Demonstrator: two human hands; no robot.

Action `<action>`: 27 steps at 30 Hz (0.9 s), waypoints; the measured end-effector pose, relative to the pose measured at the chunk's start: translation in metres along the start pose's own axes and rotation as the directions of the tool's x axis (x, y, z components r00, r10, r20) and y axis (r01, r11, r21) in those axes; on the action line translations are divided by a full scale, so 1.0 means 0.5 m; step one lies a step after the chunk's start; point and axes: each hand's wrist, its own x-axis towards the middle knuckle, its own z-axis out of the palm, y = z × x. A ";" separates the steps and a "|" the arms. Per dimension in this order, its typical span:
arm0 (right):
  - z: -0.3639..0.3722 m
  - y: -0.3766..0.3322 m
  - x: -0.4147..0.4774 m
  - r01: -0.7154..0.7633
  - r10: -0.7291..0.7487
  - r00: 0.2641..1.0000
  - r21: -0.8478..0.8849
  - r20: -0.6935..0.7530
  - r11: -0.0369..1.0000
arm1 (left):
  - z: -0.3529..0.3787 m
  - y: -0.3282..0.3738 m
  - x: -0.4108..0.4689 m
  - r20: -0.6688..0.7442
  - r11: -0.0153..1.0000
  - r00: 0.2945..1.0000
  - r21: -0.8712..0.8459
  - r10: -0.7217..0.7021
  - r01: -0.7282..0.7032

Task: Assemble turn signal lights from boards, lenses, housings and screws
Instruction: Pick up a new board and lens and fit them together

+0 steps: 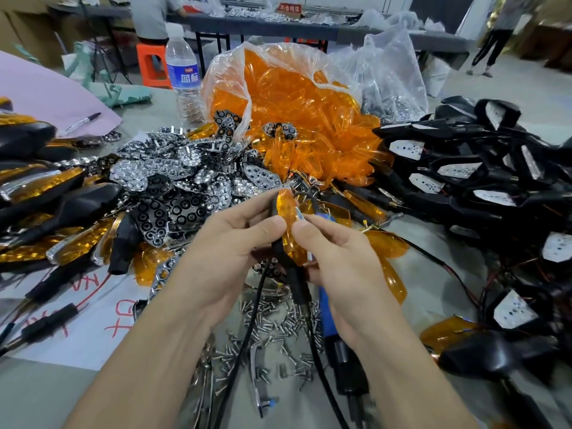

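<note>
We noted left hand (235,243) and right hand (337,252) both pinching one amber turn signal light (286,205). Behind it sat the lens bag (294,103); below it, loose screws (263,328) littered the surface (37,397).

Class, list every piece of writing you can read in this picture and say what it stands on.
"不合格区": red sign at the back.
Bottle label: white characters, too blurred to read.
Paper: red handwriting, partly covered, not readable.
</note>
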 end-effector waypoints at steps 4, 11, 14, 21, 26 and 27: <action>-0.016 -0.006 0.005 0.046 -0.046 0.999 -0.051 0.002 0.998 | 0.002 -0.014 0.002 -0.025 1.000 1.000 0.007 0.019 -0.018; -0.022 -0.033 -0.006 0.004 0.005 0.996 -0.101 0.085 0.995 | 0.008 -0.020 0.003 -0.057 1.000 0.998 -0.021 0.008 -0.009; -0.017 -0.040 -0.014 0.016 -0.013 0.999 -0.068 0.042 0.998 | 0.004 -0.019 0.002 -0.053 0.999 0.999 -0.040 0.006 -0.008; -0.021 -0.035 -0.013 0.066 -0.066 0.998 0.028 -0.015 0.997 | 0.003 -0.019 0.002 -0.038 0.998 0.999 -0.066 0.013 -0.016; -0.023 -0.038 -0.012 0.085 -0.085 0.996 0.018 -0.004 0.996 | -0.001 -0.017 0.002 -0.022 0.999 0.999 -0.045 0.026 -0.027; -0.024 -0.038 -0.012 0.091 -0.091 0.996 0.018 -0.002 0.996 | -0.001 -0.017 0.002 -0.017 0.999 0.999 -0.043 0.030 -0.030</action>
